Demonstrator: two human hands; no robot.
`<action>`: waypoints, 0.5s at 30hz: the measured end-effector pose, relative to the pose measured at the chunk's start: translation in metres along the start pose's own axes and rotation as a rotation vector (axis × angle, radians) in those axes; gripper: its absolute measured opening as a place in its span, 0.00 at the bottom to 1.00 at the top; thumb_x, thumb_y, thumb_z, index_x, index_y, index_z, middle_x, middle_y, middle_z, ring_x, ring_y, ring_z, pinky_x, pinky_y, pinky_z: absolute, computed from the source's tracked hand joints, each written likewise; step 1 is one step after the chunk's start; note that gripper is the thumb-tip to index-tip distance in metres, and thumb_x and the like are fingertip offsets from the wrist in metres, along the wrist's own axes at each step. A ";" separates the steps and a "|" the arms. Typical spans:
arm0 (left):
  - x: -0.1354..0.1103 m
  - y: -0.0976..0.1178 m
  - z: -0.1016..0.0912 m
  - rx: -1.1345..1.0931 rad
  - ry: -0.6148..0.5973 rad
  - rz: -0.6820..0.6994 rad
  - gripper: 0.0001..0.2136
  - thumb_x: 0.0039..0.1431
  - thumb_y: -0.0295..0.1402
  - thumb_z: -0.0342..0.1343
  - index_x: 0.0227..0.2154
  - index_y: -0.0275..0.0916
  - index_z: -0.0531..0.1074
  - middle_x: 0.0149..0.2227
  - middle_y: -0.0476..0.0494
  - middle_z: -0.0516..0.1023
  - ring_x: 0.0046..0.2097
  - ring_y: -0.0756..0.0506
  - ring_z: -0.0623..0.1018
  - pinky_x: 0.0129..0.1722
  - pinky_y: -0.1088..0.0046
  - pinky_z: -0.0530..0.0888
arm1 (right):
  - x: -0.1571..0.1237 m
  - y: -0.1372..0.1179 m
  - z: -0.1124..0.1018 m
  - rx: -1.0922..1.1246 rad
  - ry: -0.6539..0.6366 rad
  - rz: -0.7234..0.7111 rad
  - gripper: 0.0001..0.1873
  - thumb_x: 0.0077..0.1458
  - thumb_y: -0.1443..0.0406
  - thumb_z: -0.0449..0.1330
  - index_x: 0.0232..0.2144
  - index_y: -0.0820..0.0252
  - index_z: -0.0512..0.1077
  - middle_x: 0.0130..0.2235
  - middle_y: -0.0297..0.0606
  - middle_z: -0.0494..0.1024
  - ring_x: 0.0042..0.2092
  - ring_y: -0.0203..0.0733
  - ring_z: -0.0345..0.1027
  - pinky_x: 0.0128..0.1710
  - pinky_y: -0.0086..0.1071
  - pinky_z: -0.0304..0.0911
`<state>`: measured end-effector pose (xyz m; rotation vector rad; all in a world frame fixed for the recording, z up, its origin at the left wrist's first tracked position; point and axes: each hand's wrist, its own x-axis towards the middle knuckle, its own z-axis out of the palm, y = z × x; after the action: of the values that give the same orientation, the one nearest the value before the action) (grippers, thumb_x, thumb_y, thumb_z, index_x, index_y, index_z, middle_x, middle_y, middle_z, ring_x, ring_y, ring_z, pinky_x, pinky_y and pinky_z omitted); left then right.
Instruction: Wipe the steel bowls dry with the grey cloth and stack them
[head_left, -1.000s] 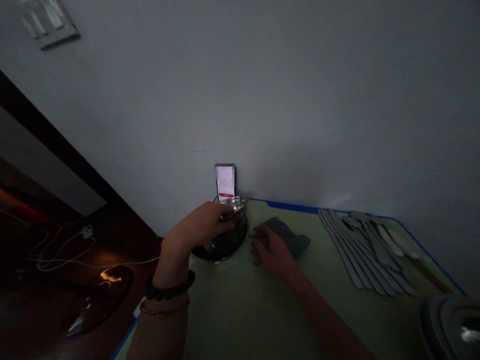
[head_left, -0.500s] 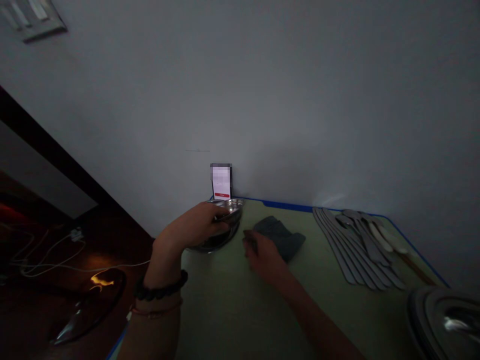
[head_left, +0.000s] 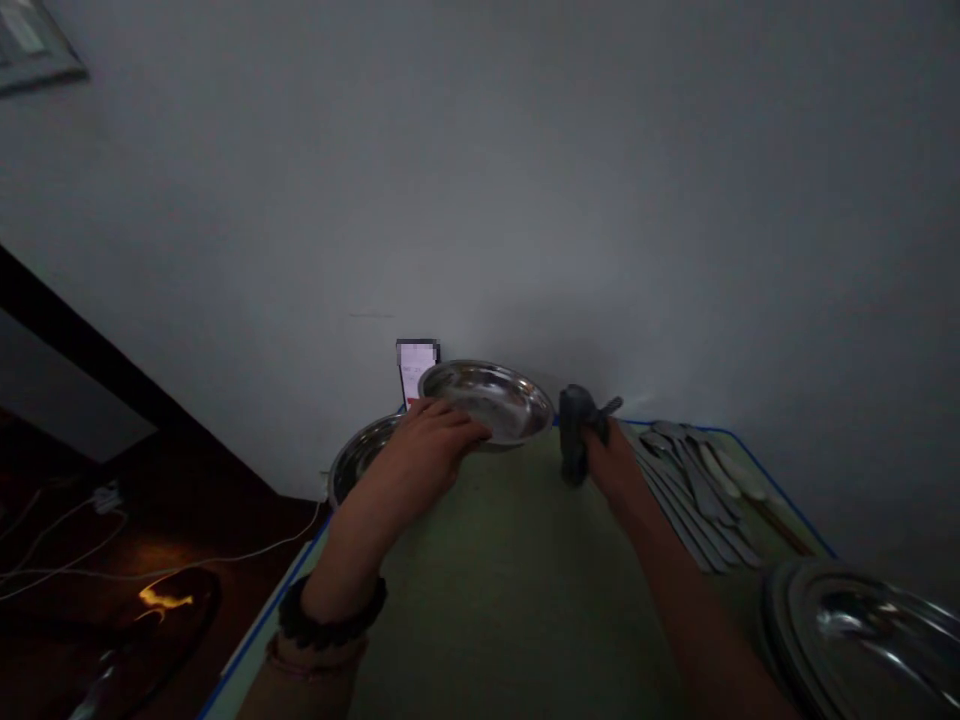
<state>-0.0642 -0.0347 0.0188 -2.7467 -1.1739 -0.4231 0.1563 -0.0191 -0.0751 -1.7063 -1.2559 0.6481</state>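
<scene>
My left hand (head_left: 431, 450) grips the near rim of a shiny metal bowl (head_left: 499, 400), fingers over its edge. The bowl is held up off the table and tilted, its hollow side showing. Behind my left wrist sits another metal bowl (head_left: 352, 460) at the table's left edge, partly covered by the hand. To the right, my right hand (head_left: 600, 450) is closed on a bunched dark grey cloth (head_left: 576, 430), a short way from the lifted bowl. Some fingers of that hand are hidden by the cloth.
Flat metal utensils (head_left: 682, 510) lie fanned out on the right of the green table (head_left: 517, 600). At the front right stand stacked metal dishes (head_left: 862, 640). A lit phone (head_left: 415, 368) leans on the wall (head_left: 525, 180). White cables (head_left: 225, 562) run at the left.
My left hand has lifted a bowl out of the stack at the left and brought it rightward. The cloth, spread on the table before, is now gathered up in my right hand.
</scene>
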 end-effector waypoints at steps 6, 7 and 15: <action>0.010 0.011 0.022 -0.199 0.082 0.161 0.14 0.55 0.21 0.54 0.38 0.47 0.78 0.49 0.46 0.75 0.59 0.38 0.63 0.62 0.46 0.47 | 0.016 -0.003 -0.015 0.662 -0.048 0.123 0.28 0.46 0.53 0.61 0.49 0.58 0.68 0.48 0.43 0.77 0.47 0.47 0.73 0.40 0.39 0.70; 0.012 0.010 0.026 -0.321 0.151 0.120 0.14 0.54 0.24 0.56 0.40 0.48 0.77 0.56 0.46 0.70 0.63 0.37 0.58 0.62 0.46 0.46 | 0.018 -0.002 -0.014 0.629 -0.004 0.112 0.28 0.42 0.56 0.64 0.47 0.59 0.69 0.47 0.44 0.78 0.47 0.48 0.72 0.41 0.39 0.70; 0.051 0.014 0.047 -1.967 0.678 -0.639 0.21 0.49 0.42 0.57 0.46 0.40 0.72 0.49 0.38 0.76 0.57 0.35 0.69 0.53 0.54 0.69 | 0.024 -0.010 -0.004 0.399 0.129 -0.074 0.27 0.45 0.55 0.61 0.46 0.62 0.68 0.47 0.50 0.76 0.50 0.54 0.70 0.48 0.49 0.65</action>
<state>-0.0110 0.0013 -0.0107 -1.9187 -1.6609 -3.7145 0.1629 0.0031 -0.0619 -1.3435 -1.0152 0.6812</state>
